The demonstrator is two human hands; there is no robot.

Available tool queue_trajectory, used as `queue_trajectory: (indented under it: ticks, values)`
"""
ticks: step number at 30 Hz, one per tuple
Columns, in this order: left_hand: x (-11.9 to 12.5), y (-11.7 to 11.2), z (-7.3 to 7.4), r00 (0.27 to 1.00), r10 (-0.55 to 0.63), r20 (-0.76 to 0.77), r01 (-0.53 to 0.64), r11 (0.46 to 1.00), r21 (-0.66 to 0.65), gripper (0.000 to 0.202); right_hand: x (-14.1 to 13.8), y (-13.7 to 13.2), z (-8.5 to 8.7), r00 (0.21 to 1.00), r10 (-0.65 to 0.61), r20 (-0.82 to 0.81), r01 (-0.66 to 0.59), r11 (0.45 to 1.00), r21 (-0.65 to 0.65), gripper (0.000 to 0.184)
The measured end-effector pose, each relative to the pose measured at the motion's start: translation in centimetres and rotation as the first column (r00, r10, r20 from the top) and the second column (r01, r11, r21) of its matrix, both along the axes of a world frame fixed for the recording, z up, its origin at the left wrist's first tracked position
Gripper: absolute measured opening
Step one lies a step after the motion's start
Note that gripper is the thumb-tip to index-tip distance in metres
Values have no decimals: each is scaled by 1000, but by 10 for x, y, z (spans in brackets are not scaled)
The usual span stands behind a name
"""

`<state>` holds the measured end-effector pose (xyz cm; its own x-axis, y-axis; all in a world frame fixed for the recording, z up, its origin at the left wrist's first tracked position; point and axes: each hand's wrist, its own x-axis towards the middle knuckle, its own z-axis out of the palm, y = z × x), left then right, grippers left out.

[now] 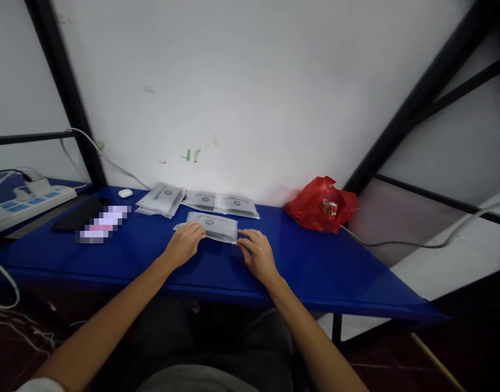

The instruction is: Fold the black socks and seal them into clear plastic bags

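Note:
A frosted white zip bag (pixel 215 224) with dark print lies on the blue table in front of me. My left hand (pixel 186 243) pinches its near edge toward the left end, fingers curled together. At the near right corner of the same bag, the thumb and forefinger of my right hand (pixel 256 255) close on what looks like the zip end. Behind it, two similar flat bags (pixel 237 204) lie side by side by the wall. To their left is a small overlapping pile of such bags (pixel 162 198).
A red plastic bag (pixel 321 207) with a small wrapper stands at the back right. At the left are a white earbud case (pixel 125 193), a dark tablet or phone (pixel 79 215), a blurred-out item (pixel 105 224) and a power strip (pixel 37 204). Black frame posts rise at both ends.

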<state>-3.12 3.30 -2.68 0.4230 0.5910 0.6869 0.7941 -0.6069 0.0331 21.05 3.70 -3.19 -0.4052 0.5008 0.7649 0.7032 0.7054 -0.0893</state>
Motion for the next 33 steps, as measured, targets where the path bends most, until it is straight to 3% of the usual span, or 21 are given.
queue_trajectory:
  ticks: [9, 33]
  values:
    - [-5, 12, 3, 1000, -5, 8, 5, 1000, 8, 19, -6, 0, 2, 999, -18, 27, 19, 999, -27, 21]
    - [-6, 10, 4, 999, -22, -28, 24, 997, 72, 20, -5, -2, 2, 1000, -25, -1, 25, 998, -56, 18]
